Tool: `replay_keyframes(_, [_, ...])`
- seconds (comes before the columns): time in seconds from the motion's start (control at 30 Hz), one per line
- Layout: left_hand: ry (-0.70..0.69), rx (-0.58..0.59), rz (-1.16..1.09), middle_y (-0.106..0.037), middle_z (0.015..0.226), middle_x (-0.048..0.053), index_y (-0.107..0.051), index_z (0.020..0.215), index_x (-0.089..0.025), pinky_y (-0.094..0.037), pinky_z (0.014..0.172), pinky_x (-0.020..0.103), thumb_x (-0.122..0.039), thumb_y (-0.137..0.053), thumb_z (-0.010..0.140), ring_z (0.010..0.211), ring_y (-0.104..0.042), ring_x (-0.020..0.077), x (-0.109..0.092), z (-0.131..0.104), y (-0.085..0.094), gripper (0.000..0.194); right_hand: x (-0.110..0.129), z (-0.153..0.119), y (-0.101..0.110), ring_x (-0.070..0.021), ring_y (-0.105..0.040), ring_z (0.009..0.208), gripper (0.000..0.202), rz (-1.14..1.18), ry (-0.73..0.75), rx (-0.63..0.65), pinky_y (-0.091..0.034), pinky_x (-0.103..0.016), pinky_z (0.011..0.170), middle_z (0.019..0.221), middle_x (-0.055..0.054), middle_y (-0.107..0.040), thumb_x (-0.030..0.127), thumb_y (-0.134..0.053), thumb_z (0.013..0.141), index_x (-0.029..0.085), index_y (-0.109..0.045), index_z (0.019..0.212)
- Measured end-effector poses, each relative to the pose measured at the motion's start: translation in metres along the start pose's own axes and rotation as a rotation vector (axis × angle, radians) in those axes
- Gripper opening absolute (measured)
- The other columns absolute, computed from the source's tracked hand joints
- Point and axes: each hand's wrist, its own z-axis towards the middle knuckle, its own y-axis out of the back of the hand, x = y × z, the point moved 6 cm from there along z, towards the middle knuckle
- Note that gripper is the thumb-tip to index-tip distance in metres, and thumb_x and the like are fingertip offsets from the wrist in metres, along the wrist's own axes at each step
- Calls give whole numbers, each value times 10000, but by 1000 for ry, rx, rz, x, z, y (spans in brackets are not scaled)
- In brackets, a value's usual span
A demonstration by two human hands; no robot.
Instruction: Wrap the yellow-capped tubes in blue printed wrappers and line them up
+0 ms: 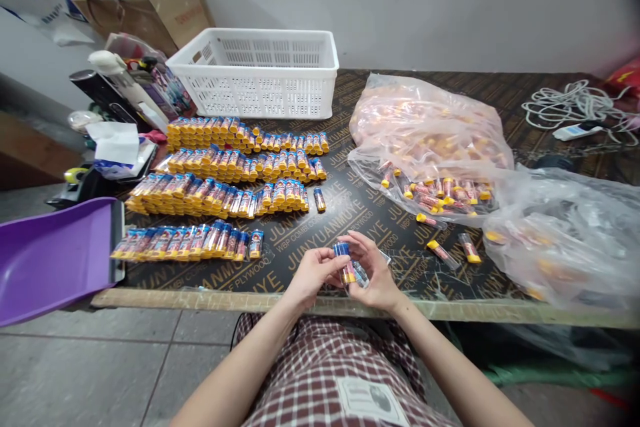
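My left hand [311,275] and my right hand [374,273] meet over the front edge of the plywood table [350,203]. Together they pinch a small tube [344,261] with a blue label and a yellow end, held nearly upright. A clear wrapper piece [361,273] shows against my right palm. To the left lie several rows of labelled tubes [235,170], side by side. One single tube [319,199] lies apart at the end of the third row.
A white plastic basket [260,73] stands at the back. Clear bags of unlabelled tubes [430,140] and another bag [565,233] fill the right, with loose tubes [440,250] near them. A purple tray [50,257] sits at left; a coiled cord [575,107] lies back right.
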Motion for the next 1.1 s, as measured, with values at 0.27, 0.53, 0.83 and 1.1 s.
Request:
replay_keyframes(0.27, [-200,-316,561,-649,761,60,-653,825,-149,-461,659,292,-542,-538,765,660,-602,167,1,24,36,414,-32,104,10,-245,-496,1161,822,-510,172,23,-358,-397,1022,1281,-102,-499,119,-547,600,192,-283,1375])
replay_keyframes(0.53, [-205,-326,1312,-595,912,27,-621,852,-221,-381,726,277,-388,-735,647,860,-571,199,20,27,18,288,-79,167,-19,-258,-525,1068,734,-762,176,182,-356,-385,922,1187,-130,-576,133,-536,618,129,-385,1336])
replay_keyframes(0.83, [-229,-373,1159,-616,694,-19,-590,698,-192,-325,625,234,-229,-684,677,673,-543,141,19,29,28,103,-61,130,41,-253,-401,1194,630,-1051,-1,65,-293,-358,988,1325,-96,-443,264,-597,698,211,-450,1307])
replay_keyframes(1.1, [-299,-257,1120,-673,672,24,-663,718,-210,-354,651,261,-241,-551,772,674,-600,186,16,31,29,128,-59,29,188,-324,-462,1012,333,-1302,-417,-236,-361,-436,843,1000,-188,-571,45,-486,677,97,-609,982])
